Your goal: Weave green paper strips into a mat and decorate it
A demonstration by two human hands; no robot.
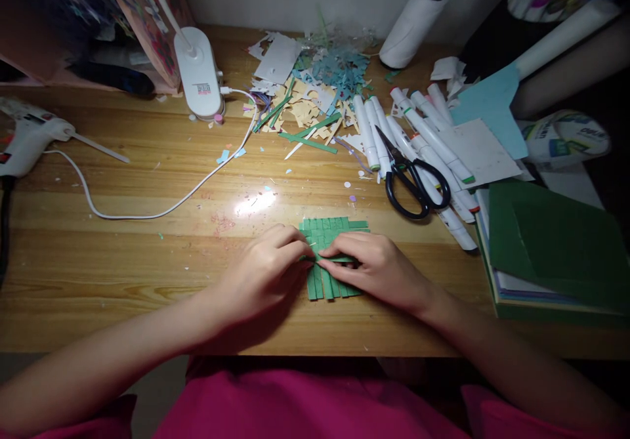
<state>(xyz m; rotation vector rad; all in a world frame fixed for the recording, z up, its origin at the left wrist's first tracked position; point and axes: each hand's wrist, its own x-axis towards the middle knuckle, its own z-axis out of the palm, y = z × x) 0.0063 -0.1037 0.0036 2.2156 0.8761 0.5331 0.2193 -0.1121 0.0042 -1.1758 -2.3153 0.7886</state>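
Note:
A small mat of woven green paper strips [327, 229] lies on the wooden desk in front of me. Its upper part is tightly woven, while loose strip ends hang down at the lower edge. My left hand [273, 258] is closed at the mat's left side, thumb and finger pinching a green strip. From the right, my right hand [378, 262] pinches the same crosswise paper strip [339, 257] near the middle of the mat. The two hands' fingertips almost meet there. Part of the weave is hidden beneath my fingers.
Black-handled scissors [411, 180] rest on several white markers [433, 130]. Paper scraps [310, 98] are heaped at the back. A white lamp base [197, 75] trails a cable [162, 214]. A glue gun [29, 137] lies left; green paper sheets [556, 249] are stacked right.

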